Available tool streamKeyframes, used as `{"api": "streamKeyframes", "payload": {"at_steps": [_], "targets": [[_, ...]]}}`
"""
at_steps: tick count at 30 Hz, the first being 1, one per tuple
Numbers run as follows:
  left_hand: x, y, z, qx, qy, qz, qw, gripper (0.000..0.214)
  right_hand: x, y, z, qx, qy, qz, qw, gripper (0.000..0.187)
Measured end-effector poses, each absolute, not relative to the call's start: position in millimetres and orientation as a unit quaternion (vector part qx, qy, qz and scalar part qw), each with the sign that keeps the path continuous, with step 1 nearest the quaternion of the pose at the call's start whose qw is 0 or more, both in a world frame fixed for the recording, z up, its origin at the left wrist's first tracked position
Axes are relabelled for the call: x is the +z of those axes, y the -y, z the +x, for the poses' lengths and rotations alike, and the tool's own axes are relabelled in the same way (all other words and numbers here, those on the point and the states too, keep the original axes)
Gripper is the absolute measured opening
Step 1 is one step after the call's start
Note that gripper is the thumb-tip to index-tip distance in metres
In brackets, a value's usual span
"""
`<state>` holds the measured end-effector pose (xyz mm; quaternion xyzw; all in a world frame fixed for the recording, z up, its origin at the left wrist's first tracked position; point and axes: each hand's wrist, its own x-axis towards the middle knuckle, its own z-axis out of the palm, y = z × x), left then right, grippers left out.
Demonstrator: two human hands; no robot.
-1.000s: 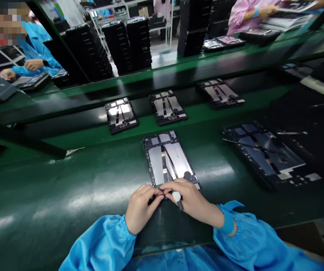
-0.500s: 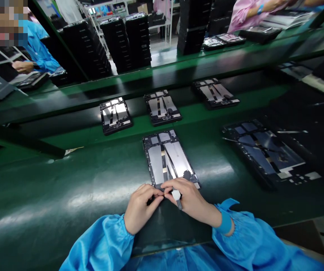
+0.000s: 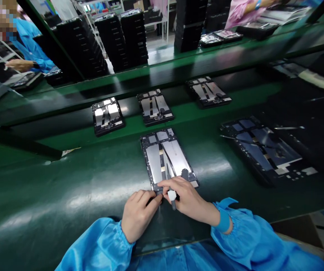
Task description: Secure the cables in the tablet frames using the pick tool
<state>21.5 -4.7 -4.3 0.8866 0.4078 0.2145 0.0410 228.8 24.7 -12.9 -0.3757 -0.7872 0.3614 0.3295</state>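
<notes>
Our left hand (image 3: 139,216) pinches the near edge of a tablet frame (image 3: 166,158), its fingers (image 3: 150,197) closed narrow there. Our right hand (image 3: 188,199) wraps narrowly around a white-collared tool (image 3: 172,199). The frame lies flat on the green surface (image 3: 66,188), with other frames (image 3: 108,116) beyond it.

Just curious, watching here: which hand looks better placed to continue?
Likely the right hand: it grips a white-handled tool right at the near edge of the tablet frame, while the left hand has only its fingertips at that edge.
</notes>
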Motion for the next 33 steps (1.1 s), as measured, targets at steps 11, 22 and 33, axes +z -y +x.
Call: {"api": "streamKeyframes", "payload": {"at_steps": [11,22,33], "targets": [[-13,4,1,0.182,-0.334,0.925,-0.019,0.034,-15,-25,231,0.356,0.797,-0.367,0.322,0.049],[-15,5,5,0.165,-0.336,0.926,-0.051,0.035,-3,-24,239,0.380,0.771,-0.378,0.344,0.029],[-22,9,12,0.179,-0.380,0.907,-0.014,0.031,0,-5,254,0.507,0.666,-0.429,0.339,0.020]]}}
